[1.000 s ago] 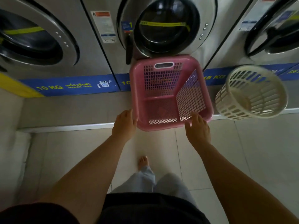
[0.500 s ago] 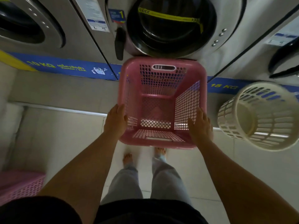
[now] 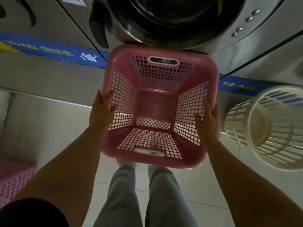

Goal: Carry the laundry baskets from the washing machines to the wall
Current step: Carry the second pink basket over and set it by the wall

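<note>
A square pink mesh laundry basket [image 3: 159, 163] fills the middle of the view, empty, in front of the middle washing machine [image 3: 177, 22]. My left hand [image 3: 101, 112] grips its left rim and my right hand [image 3: 209, 118] grips its right rim. The basket is held above my legs, off the floor. A round cream slatted basket [image 3: 268, 128] lies tilted on the step to the right. The corner of another pink basket [image 3: 14, 181] shows at the lower left.
A row of steel front-loading washers stands on a raised step with a blue label strip [image 3: 49, 49]. The middle washer's door handle [image 3: 98, 28] hangs just above the basket. Pale floor tiles [image 3: 49, 128] lie below.
Both hands went from reaching for the pink basket to gripping its sides, and it has come up and toward me. The view has moved closer to the machines.
</note>
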A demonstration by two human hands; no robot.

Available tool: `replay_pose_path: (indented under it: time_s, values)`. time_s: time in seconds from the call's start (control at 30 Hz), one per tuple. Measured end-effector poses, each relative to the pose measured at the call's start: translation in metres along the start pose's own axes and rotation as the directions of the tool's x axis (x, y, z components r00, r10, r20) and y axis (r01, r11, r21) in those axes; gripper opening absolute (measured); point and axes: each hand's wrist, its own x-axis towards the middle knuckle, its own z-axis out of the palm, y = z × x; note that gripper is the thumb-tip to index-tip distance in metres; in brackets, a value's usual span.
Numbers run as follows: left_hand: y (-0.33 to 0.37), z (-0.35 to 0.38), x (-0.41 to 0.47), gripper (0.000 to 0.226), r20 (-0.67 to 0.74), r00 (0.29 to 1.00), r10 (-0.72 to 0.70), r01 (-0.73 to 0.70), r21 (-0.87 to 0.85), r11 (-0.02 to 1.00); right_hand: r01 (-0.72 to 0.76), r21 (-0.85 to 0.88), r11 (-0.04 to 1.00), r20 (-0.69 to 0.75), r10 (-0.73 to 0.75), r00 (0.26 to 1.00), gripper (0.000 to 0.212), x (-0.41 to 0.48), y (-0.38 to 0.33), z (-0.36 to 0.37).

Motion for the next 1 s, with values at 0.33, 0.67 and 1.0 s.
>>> replay_pose_path:
  time_s: [0.33, 0.67, 1.0]
  values:
    - [0.001, 0.004, -0.014, 0.062, -0.156, 0.988, -0.001, -0.004, -0.032, 0.999, 0.110, 0.064, 0.992, -0.092, -0.104, 0.990, 0.063, -0.010, 0.011, 0.005]
    - [-0.030, -0.043, -0.107, 0.056, -0.220, 0.966, -0.134, 0.113, -0.106, 0.988, 0.267, 0.043, 0.963, -0.051, -0.265, 0.963, 0.063, -0.071, -0.020, -0.024]
    - [-0.117, -0.091, -0.236, 0.056, -0.380, 0.849, -0.367, 0.301, -0.224, 0.927, 0.476, 0.084, 0.875, 0.025, -0.479, 0.877, 0.060, -0.149, -0.119, -0.024]
